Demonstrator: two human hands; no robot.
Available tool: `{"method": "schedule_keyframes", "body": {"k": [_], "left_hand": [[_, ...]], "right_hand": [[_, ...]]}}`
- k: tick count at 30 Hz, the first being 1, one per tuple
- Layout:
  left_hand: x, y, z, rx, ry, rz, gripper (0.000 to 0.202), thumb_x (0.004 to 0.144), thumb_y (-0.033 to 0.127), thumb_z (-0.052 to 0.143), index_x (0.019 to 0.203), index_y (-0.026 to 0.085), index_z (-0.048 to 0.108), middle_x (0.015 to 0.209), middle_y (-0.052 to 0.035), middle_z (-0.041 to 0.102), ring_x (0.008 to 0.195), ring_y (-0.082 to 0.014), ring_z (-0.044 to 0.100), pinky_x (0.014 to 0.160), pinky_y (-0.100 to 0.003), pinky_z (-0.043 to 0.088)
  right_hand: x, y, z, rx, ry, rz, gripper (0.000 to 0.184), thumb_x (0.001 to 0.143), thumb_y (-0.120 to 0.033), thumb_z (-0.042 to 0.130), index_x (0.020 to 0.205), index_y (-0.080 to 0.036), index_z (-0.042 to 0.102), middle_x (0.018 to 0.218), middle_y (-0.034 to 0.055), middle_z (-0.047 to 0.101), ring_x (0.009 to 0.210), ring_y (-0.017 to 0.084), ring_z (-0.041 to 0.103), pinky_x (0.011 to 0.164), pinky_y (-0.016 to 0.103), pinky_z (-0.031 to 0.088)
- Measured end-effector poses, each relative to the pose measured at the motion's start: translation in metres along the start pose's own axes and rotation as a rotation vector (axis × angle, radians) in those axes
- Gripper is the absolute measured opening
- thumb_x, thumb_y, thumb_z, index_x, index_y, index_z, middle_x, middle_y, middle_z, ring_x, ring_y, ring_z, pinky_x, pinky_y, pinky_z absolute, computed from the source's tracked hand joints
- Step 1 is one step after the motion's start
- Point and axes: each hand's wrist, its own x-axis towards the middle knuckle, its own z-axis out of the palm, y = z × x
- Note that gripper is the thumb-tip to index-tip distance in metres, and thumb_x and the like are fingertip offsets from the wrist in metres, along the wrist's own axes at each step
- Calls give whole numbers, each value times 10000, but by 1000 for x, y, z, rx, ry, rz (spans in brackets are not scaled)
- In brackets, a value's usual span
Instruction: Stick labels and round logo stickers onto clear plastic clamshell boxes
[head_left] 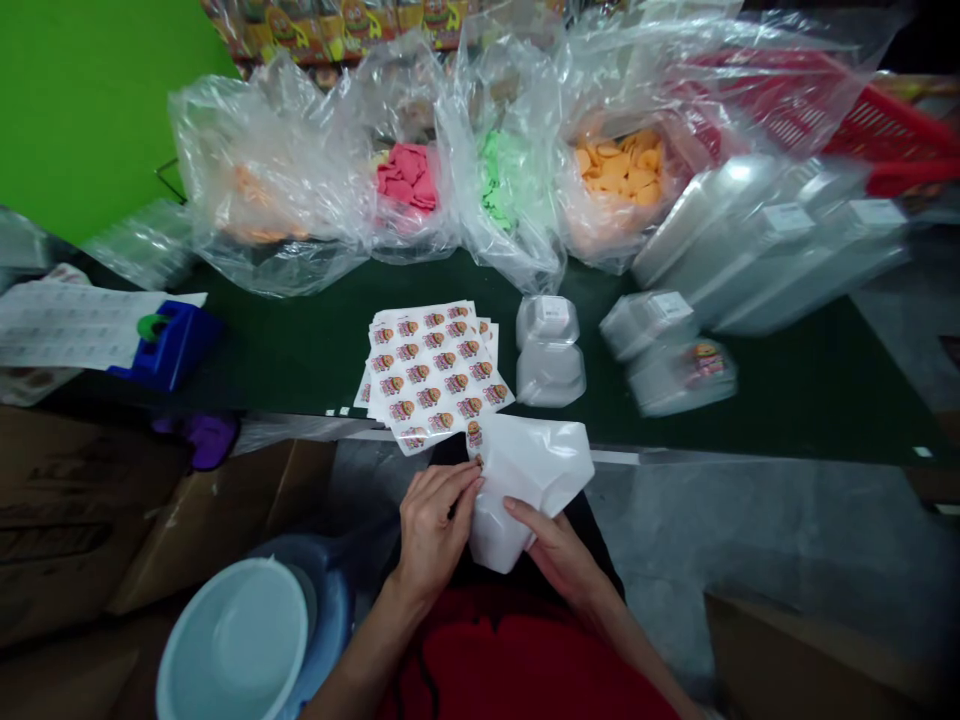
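In my lap, at the table's front edge, my right hand (561,548) grips a mostly bare white sticker sheet (544,455), thumb on top and fingers beneath. The sheet is bent, and a few burger stickers (474,436) remain along its left edge. My left hand (435,515) is closed at that edge, thumb and fingertips pinching a small sticker (478,461) that they partly hide. Just beyond lies a stack of printed sticker sheets (429,372). To its right stands an open clear plastic box (551,375); a second clear box (686,375) bears a burger sticker.
Plastic bags of pink pieces (409,178), green pieces (495,180) and orange pieces (622,168) line the back. Stacked clear boxes (780,250) and a red basket (892,125) stand right. A blue tape dispenser (171,345) sits left; a pale basin (236,640) is below.
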Motion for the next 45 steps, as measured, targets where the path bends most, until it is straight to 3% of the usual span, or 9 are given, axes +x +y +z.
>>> {"method": "schedule_keyframes", "body": {"k": [5,11,16,25,30,33,38,41,45], "left_hand": [[6,-3,4,-39,37,-58,156,1020,222,623,1006,236,778,980,-58,816,888,-224,745,845,-365,549],[7,-1,0,43,-26,-3,159,958,288,744,1107,259,787,1081,-70,826,974,-264,760,868,-395,537],[6,2,0,35,-57,-2,155,1003,239,668,1083,257,799,1067,-65,831,924,-243,762,830,-384,523],[9,5,4,-373,-48,-350,148,967,292,701,896,229,814,933,-55,806,870,-217,742,820,-313,569],[12,6,-3,-389,119,-437,176,944,347,735,888,201,817,930,-58,800,892,-214,732,874,-308,572],[19,7,-13,-355,311,-427,189,962,357,723,916,194,806,946,-49,789,906,-198,729,919,-311,575],[38,2,-27,-249,594,-315,151,979,320,714,1018,203,801,999,-42,786,914,-178,737,905,-316,593],[44,-4,-29,-176,578,-200,128,984,257,704,1059,217,799,1054,-47,793,983,-190,743,963,-349,581],[37,-14,-22,-108,482,-101,139,981,193,690,1061,226,799,1065,-51,800,993,-202,754,965,-369,589]], "right_hand": [[1,-2,-3,9,-11,-12,780,681,-372,962,1397,-258,672,1212,90,806,1176,355,706,1070,518,526],[1,-4,-1,22,-6,-11,800,683,-386,959,1415,-276,653,1242,75,796,1207,343,692,1112,522,498],[2,-5,-3,5,0,-13,771,673,-372,969,1380,-274,679,1230,75,798,1213,341,690,1145,521,470],[2,-6,-4,-2,1,-12,817,656,-383,976,1404,-273,667,1150,75,822,1149,354,721,1105,536,497],[0,-6,-4,15,-33,21,811,669,-386,974,1408,-264,665,1158,83,821,1178,362,719,1120,548,496],[5,-5,0,30,-11,19,782,667,-384,975,1380,-250,685,1160,88,821,1222,363,700,1146,550,484],[27,-1,28,132,4,-36,798,639,-356,980,1372,-264,679,1235,52,803,1321,319,650,1219,507,444],[33,5,32,139,37,-23,807,638,-355,977,1379,-300,662,1280,31,786,1333,305,645,1168,497,500],[26,16,3,-46,156,19,629,630,-395,995,1180,-221,746,1178,89,815,1190,324,720,1053,469,565]]}}
